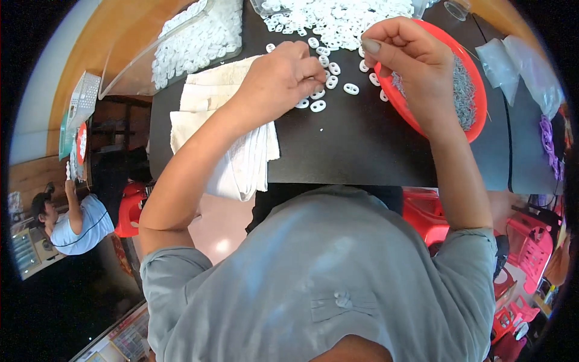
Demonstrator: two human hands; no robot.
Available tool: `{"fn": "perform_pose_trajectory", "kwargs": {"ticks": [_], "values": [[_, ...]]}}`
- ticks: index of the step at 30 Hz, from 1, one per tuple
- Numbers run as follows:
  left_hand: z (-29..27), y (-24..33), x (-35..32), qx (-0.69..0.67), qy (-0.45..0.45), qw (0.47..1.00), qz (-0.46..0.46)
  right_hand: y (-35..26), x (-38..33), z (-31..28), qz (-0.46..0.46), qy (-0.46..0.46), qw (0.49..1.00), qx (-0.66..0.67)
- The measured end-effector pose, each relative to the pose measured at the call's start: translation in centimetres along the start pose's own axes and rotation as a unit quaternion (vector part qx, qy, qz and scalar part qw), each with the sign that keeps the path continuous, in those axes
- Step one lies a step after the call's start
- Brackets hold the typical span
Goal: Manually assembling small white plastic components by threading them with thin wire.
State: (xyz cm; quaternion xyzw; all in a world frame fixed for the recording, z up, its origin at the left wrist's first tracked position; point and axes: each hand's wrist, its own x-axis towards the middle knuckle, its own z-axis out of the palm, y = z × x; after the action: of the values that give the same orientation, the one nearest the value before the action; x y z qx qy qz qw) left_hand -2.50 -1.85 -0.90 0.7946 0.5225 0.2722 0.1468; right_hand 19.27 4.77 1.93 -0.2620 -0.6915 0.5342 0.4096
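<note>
The left hand [278,78] covers whatever its fingertips pinch among the white rings [325,78], so its grip cannot be read. The right hand [410,66] hides the near rim of the red bowl [476,78], and anything between its fingertips is too small to tell. The ring heap [338,18] and clear tray [181,48] are cut off at the top edge.

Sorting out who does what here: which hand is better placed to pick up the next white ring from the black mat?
Left. The left hand already rests among the loose white rings; the right hand is raised over the red bowl.
</note>
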Motion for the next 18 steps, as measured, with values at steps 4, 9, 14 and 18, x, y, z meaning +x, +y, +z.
{"fn": "perform_pose_trajectory", "kwargs": {"ticks": [4,9,14,18], "values": [[0.2,-1.0,-0.4,0.077,0.040,0.996,0.037,-0.3,-0.1,0.0,0.014,-0.003,0.999,-0.045],[-1.0,-1.2,-0.5,0.061,0.021,0.998,-0.002,0.1,-0.2,-0.4,-0.003,-0.007,1.000,-0.013],[-1.6,0.0,-1.6,0.093,-0.016,0.995,0.018,-0.1,-0.4,-0.1,-0.001,-0.020,1.000,-0.007],[-2.3,0.0,-2.3,0.012,-0.011,0.999,-0.031,-0.3,-0.5,-0.1,-0.011,-0.024,0.999,-0.041]]}}
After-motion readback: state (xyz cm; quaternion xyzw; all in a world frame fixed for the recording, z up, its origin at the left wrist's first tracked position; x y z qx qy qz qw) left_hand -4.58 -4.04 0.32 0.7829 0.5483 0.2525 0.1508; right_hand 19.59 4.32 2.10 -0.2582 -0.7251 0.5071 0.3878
